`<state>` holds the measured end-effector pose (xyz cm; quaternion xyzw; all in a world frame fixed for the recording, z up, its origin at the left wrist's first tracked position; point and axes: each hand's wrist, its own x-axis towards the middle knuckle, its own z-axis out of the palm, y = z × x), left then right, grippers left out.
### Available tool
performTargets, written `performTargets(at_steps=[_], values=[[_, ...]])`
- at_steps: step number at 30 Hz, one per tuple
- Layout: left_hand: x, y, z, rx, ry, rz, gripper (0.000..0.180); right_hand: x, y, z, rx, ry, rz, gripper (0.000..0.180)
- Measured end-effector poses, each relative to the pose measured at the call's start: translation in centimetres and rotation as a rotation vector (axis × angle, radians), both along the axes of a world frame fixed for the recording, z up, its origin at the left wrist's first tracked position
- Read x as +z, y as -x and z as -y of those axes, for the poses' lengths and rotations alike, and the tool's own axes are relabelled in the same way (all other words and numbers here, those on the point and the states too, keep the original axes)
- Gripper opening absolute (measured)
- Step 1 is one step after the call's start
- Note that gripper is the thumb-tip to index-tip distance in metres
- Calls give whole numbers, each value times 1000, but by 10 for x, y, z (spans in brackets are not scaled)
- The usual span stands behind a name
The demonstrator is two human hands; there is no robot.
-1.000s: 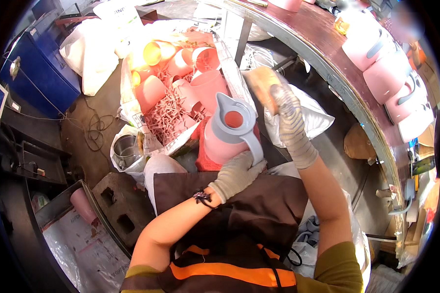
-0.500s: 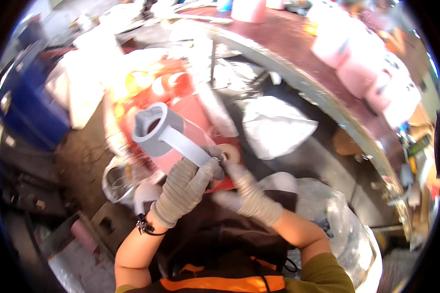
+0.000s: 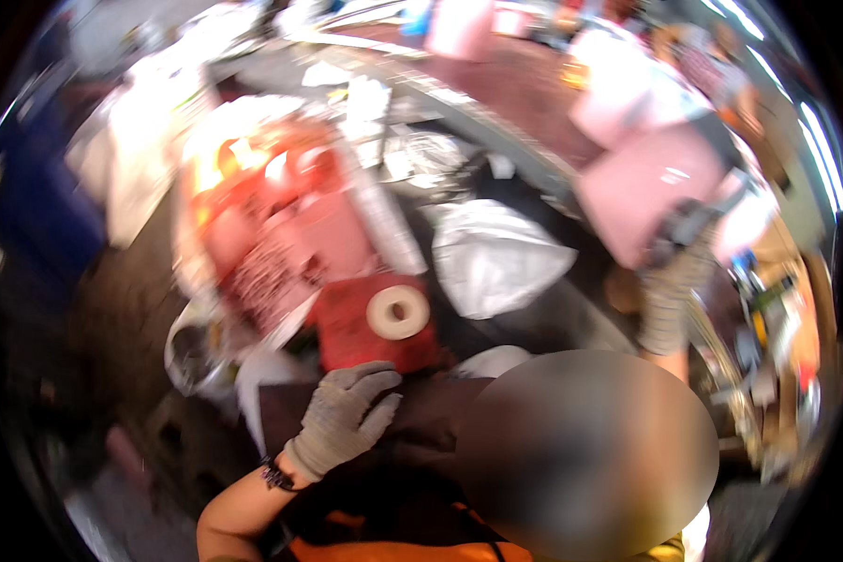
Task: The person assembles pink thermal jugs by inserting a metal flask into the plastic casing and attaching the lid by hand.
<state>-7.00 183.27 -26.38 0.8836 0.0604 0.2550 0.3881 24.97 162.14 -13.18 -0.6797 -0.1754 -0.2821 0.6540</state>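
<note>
Pink jug point(image 3: 639, 192) seemingly gripped by right hand point(image 3: 681, 262), beside other jugs point(image 3: 618, 82); left hand point(image 3: 347, 417) empty, loosely curled; cups point(image 3: 332, 232) left in sack point(image 3: 387, 220).

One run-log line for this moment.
left hand: empty, near red block | right hand: holding pink jug, blurred | cream ring: on red block

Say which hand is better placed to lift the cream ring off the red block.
Left, probably: the left hand looks empty, close to the red block under the cream ring. The right hand is farther off, apparently gripping a pink jug.
</note>
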Motion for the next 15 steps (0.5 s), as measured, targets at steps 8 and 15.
performTargets(at_steps=[8, 15], values=[[-96, 184, -3, 690, 298, 43, 21, -99, -38, -46, 233, 392, -182, 32], [-215, 364, -65, 1586, 360, 122, 28, -119, -41, -63, 296, 519, -269, 30]])
